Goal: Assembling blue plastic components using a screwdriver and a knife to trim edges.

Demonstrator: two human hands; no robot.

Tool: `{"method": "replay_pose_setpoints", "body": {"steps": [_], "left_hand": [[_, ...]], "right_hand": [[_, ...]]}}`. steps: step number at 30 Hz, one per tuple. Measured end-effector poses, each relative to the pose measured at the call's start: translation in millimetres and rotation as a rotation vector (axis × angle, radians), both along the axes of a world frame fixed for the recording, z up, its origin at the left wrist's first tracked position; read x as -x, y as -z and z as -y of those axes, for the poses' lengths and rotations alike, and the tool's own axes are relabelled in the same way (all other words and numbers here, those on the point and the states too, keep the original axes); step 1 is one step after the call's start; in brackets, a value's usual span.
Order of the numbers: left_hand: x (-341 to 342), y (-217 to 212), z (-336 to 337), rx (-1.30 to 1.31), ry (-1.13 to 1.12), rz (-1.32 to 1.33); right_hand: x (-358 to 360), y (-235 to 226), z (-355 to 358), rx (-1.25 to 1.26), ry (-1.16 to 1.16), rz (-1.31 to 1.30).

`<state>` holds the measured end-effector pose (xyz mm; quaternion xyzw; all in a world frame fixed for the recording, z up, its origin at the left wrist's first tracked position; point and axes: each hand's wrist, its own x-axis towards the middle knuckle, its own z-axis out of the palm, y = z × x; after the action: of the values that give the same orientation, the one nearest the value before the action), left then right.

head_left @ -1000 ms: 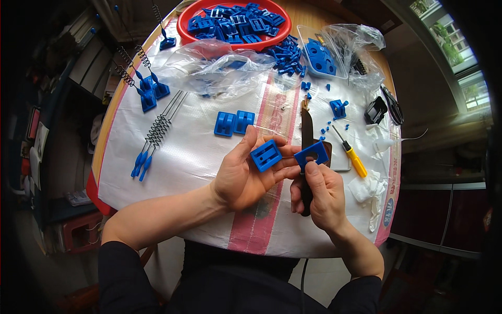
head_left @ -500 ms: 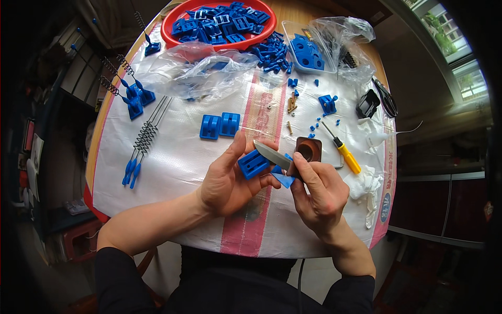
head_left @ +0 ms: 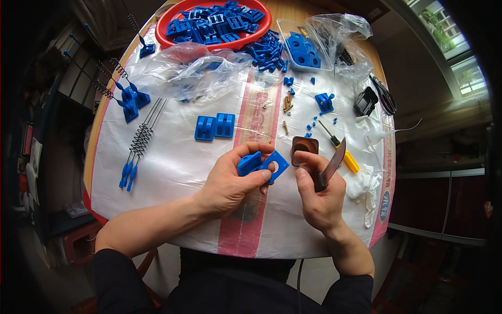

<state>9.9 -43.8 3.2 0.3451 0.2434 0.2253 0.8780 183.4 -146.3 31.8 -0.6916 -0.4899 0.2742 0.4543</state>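
Observation:
My left hand [head_left: 228, 178] is closed around two blue plastic parts. One is a slotted block [head_left: 248, 164]; the other is a flat square plate [head_left: 281, 163] with a round hole, pinched between thumb and fingers. To the right, my right hand [head_left: 323, 203] grips a knife [head_left: 333, 162], its blade slanting up and away from the blue parts. Just beyond my right fingers sits a brown square dish [head_left: 305, 146]. Two blue slotted blocks [head_left: 214, 126] lie side by side beyond my left hand. A yellow-handled screwdriver [head_left: 351, 161] lies behind the knife.
A red basin [head_left: 268, 26] of blue parts stands at the far side, beside a clear tray [head_left: 329, 63] with blue plates. Plastic film [head_left: 193, 73] lies before the basin. Brass screws [head_left: 287, 102], black springs [head_left: 141, 138], white tissue [head_left: 362, 183] and scissors [head_left: 384, 97] are spread about.
The knife has swung away from the blue parts, its blade now pointing up and right. The holed plate has turned up into view in my left hand, with the thumb now over it.

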Motion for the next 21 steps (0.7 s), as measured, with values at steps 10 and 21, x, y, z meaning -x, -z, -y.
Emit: {"method": "replay_pose_setpoints", "body": {"steps": [10,21], "left_hand": [[-2,4,2,-0.106,0.029,-0.012],[0,-11,-6,-0.078,0.150,-0.129]], "right_hand": [[1,0,-5,0.082,-0.013,-0.641],[2,3,-4,0.104,0.014,-0.679]]}}
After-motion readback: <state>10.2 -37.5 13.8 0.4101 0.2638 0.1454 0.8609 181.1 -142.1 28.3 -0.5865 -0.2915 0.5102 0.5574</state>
